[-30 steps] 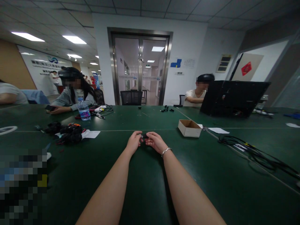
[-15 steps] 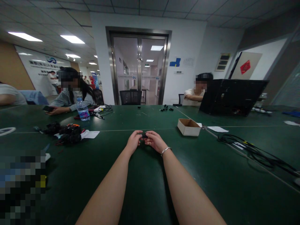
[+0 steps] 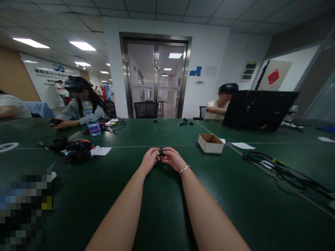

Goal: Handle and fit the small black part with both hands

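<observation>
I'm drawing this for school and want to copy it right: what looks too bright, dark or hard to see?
Head view: the ceiling lamps glare white while the green table looks dim; head view, lower left: big square blocks hide what's there; head view, middle: the small dark thing in the right hand lacks clear detail.

Small black object (image 3: 161, 152), quantity one. Short and narrow in outline; the exact type cannot be made out at this size. A pale, metallic-looking glint is seen at its left end. It is held roughly level, its long side set crosswise, between the left hand (image 3: 150, 160) at one end and the right hand (image 3: 173, 159) at the other, by which it is partly covered. It is placed left of the open box (image 3: 210, 148), well apart, about in line with the near edge.
</observation>
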A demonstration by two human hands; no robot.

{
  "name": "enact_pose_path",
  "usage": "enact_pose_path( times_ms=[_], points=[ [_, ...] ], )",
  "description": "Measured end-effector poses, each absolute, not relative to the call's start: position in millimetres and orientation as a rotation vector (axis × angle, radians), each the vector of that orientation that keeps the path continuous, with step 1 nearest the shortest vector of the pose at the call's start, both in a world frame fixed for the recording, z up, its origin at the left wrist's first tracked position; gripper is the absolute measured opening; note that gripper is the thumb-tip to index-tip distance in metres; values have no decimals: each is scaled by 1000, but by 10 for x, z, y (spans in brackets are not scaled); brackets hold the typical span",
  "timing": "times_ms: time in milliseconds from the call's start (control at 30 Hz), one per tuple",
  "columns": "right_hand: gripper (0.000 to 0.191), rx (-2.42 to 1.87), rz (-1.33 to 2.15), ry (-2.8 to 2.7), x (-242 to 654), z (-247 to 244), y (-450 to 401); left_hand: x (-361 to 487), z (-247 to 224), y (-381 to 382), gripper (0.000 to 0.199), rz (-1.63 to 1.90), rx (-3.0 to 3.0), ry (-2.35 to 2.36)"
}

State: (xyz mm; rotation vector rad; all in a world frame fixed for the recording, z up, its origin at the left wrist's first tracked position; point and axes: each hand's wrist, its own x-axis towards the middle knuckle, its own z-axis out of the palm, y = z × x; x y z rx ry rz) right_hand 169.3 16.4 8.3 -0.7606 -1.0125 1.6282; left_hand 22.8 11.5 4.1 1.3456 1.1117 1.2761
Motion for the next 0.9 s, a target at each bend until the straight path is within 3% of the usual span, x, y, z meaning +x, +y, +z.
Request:
enact_pose_path(
  times_ms=[900],
  points=[
    [17,-781,1621,-980,1698,102,158,235,50,119,30,1251,1367,1138]
  ],
)
